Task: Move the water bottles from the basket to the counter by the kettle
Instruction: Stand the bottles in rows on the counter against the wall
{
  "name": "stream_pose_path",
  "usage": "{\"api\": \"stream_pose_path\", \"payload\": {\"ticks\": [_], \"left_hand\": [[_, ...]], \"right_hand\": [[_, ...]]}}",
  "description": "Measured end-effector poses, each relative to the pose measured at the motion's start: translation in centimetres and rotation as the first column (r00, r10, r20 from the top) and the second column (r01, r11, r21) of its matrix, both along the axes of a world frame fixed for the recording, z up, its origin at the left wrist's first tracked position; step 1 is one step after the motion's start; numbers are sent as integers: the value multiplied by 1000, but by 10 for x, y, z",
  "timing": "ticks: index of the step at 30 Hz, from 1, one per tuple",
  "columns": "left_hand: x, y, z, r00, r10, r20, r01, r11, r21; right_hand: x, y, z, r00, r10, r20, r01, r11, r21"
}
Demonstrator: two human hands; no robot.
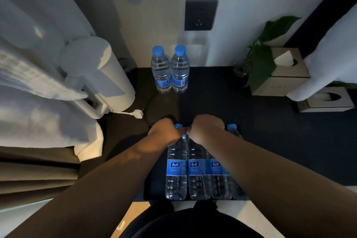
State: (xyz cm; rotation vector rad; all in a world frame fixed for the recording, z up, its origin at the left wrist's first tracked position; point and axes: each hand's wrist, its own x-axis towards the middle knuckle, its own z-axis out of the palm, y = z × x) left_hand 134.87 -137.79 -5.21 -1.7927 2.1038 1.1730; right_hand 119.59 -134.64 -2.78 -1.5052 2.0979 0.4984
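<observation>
Two clear water bottles (pixel 170 69) with blue caps and labels stand side by side on the dark counter (pixel 222 102) at the wall, just right of the white kettle (pixel 100 75). Near the counter's front edge a black basket (pixel 152 189) holds several more upright bottles. My left hand (pixel 166 131) curls round the neck of the leftmost basket bottle (pixel 176 172), whose blue cap shows beside my fingers. Over the top of the neighbouring bottle (pixel 198 176) my right hand (pixel 206 127) is curled, hiding its cap. Another bottle's cap (pixel 231 127) shows to the right of that hand.
The kettle's white plug (pixel 137 113) and its cord lie on the counter between kettle and basket. A black wall socket (pixel 201 14) is above the two bottles. A small plant (pixel 260 60) and tissue boxes (pixel 286 79) stand at back right. White fabric hangs at the left.
</observation>
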Motion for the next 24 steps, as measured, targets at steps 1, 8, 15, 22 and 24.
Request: {"api": "stream_pose_path", "payload": {"ticks": [1,8,15,22,24], "left_hand": [[0,1,-2,1000,19,-19,-19,1000,10],[8,1,3,993,95,-77,-98,994,-38],[7,-11,52,972,119,-201,-158,969,-192],[6,-20,97,981,-1,-192,-73,923,-377],[7,-20,107,974,41,-223,-118,930,-347]], "right_hand": [[1,0,0,1000,-21,12,21,1000,3],[-5,3,11,952,-198,233,215,975,-53],[-22,-8,57,897,-185,401,259,956,-137],[-33,-13,105,905,-43,422,162,954,-251],[-35,-11,112,910,-17,415,155,941,-301]]}}
